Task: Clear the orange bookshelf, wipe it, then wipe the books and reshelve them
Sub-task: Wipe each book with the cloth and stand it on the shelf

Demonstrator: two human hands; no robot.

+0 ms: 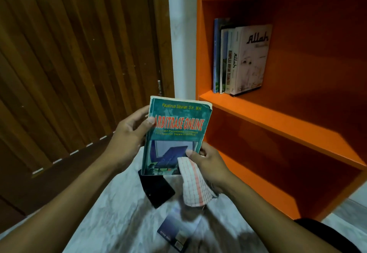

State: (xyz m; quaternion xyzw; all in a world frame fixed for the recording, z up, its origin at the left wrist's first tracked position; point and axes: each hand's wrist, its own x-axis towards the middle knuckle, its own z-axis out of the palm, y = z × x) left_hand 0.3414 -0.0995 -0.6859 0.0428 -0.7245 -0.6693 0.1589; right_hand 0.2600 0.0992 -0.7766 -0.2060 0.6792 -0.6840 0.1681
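Head view: the left hand (129, 133) grips the teal book (176, 137) by its spine edge at centre frame, while the right hand (206, 163) pinches its lower corner together with the checked cloth (195, 183). At two o'clock, the orange bookshelf (278, 117) already carries a few upright reshelved books (240, 58). At six o'clock, two more books (156, 191) lie on the floor, so wiping and reshelving look partway done.
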